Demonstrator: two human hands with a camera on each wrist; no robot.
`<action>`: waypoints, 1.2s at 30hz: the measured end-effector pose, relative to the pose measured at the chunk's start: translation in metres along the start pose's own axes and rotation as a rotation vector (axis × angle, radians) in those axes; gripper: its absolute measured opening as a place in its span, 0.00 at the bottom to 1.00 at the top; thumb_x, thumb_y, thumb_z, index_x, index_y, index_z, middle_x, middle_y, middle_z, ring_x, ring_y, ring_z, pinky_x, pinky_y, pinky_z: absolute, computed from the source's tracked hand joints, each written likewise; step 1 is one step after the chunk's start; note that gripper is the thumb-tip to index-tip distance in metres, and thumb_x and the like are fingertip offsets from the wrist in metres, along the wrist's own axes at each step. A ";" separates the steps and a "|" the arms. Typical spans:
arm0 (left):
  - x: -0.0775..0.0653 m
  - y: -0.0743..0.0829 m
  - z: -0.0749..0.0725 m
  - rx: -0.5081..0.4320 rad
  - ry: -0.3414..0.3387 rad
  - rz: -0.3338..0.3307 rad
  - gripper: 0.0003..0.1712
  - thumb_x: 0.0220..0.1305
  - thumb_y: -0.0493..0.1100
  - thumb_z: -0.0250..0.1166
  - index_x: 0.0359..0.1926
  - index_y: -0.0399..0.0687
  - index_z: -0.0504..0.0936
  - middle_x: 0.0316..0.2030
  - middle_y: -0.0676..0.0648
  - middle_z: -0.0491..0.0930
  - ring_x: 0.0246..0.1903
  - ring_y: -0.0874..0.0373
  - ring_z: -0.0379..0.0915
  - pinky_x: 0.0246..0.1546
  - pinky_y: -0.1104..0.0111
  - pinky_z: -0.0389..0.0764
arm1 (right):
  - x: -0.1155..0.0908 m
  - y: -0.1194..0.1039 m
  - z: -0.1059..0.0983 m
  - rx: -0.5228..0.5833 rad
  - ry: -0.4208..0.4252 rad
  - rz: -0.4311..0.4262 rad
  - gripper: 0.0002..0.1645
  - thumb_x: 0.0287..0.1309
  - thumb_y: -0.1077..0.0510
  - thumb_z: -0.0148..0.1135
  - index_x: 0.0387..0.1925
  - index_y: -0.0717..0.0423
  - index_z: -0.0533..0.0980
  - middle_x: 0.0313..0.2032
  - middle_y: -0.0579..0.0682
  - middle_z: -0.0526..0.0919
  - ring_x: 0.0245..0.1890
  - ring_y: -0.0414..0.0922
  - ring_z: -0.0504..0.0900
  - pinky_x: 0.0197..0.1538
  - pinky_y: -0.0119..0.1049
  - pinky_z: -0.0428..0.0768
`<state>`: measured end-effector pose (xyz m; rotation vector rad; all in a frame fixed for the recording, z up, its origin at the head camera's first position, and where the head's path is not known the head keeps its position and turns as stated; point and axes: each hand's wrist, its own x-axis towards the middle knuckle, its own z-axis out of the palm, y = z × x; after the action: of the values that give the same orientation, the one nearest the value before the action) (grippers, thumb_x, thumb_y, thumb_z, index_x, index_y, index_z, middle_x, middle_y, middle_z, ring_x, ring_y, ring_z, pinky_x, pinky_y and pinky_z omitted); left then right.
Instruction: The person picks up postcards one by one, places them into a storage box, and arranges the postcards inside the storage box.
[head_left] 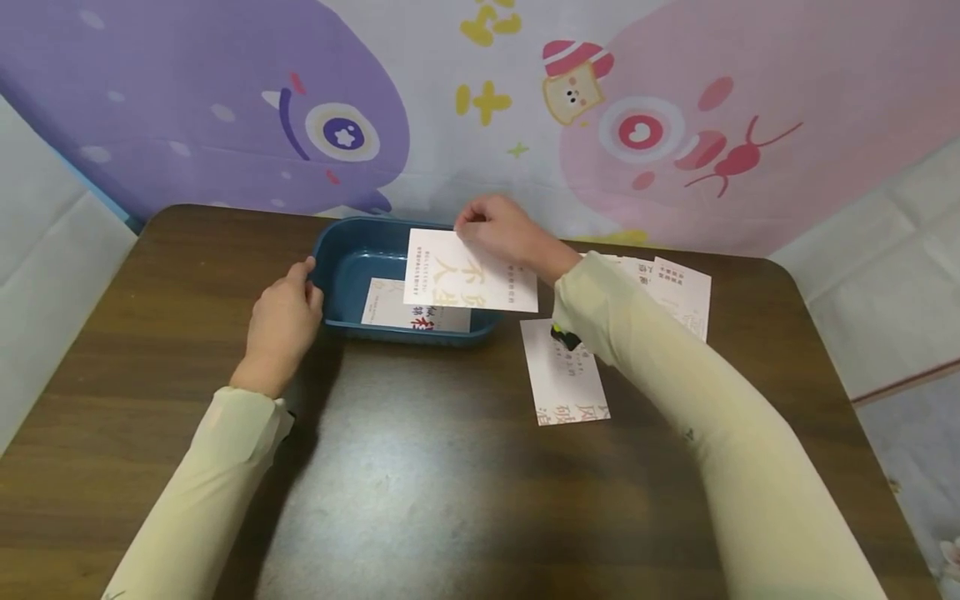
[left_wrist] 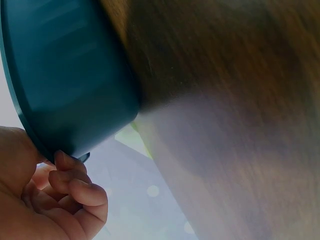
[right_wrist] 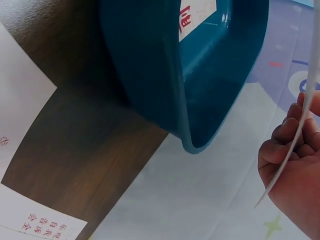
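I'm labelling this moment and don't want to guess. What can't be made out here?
Head view: part of the card in the tray, hidden by the held card.
Head view: the held card's finest print, too small.
Head view: the front loose card's upper right, hidden by the right sleeve.
Left wrist view: the tray's inside, hidden by its wall.
Right wrist view: the held card's print, turned edge-on.

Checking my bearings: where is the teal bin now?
In the head view, the teal bin is left of centre near the table's far edge, the left hand gripping its left rim and loose cards to its right.
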<state>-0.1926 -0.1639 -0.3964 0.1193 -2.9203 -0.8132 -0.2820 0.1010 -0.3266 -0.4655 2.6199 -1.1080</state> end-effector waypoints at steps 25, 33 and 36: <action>0.002 -0.002 0.001 -0.002 0.023 -0.007 0.26 0.68 0.36 0.47 0.65 0.31 0.68 0.51 0.23 0.78 0.37 0.34 0.73 0.45 0.38 0.77 | 0.019 -0.008 0.026 0.005 -0.042 -0.017 0.17 0.66 0.56 0.51 0.45 0.63 0.79 0.47 0.58 0.82 0.44 0.47 0.74 0.53 0.43 0.74; 0.002 -0.003 0.001 0.003 0.018 -0.002 0.26 0.67 0.36 0.46 0.65 0.31 0.68 0.49 0.23 0.79 0.35 0.34 0.72 0.43 0.39 0.77 | 0.026 -0.009 0.036 0.003 -0.044 -0.005 0.15 0.66 0.56 0.50 0.44 0.61 0.79 0.46 0.57 0.81 0.42 0.47 0.73 0.49 0.41 0.73; 0.002 -0.003 0.001 0.006 0.013 -0.004 0.26 0.67 0.36 0.46 0.65 0.31 0.68 0.47 0.23 0.80 0.35 0.35 0.72 0.43 0.39 0.77 | 0.029 -0.009 0.041 -0.008 -0.045 -0.002 0.16 0.67 0.56 0.50 0.45 0.62 0.79 0.46 0.57 0.81 0.43 0.47 0.73 0.50 0.41 0.73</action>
<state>-0.1948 -0.1665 -0.3988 0.1310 -2.9117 -0.8008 -0.2928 0.0577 -0.3511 -0.4899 2.5868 -1.0751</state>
